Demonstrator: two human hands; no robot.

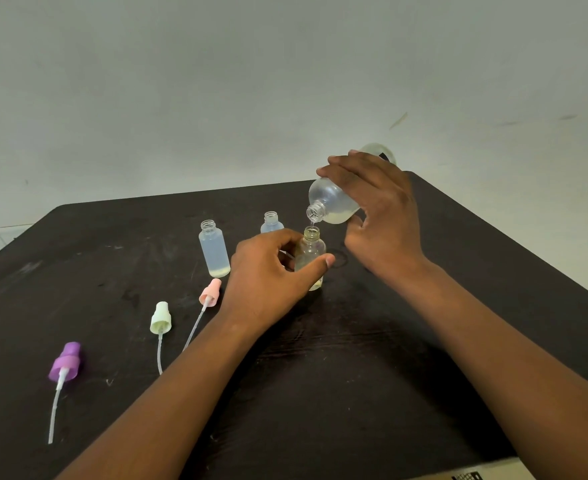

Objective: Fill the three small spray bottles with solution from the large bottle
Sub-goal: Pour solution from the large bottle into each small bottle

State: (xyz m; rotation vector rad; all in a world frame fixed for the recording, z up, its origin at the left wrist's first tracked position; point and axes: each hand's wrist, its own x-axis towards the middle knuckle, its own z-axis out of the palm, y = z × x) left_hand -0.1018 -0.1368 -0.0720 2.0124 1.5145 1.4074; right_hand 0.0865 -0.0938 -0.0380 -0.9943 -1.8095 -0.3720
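- We've got the dark table under everything, and we're mid-pour: judging by the levels, this is the second of three fills.
- Our right hand is wrapped around the large bottle, tipping it neck-down to the left, its mouth just above the small one's opening, a thin stream showing between them.
- Our left hand steadies the small bottle being filled, thumb and fingers curled round its body; it stands upright on the table with only a little liquid at the bottom.
- The taller small bottle stands open to the left, barely filled; the third small bottle waits behind our left hand.
- Three spray caps lie loose on the table: pink, pale green, purple.
- Next, we'd say: keep the tilt gentle and the mouths lined up, level off before overflow.
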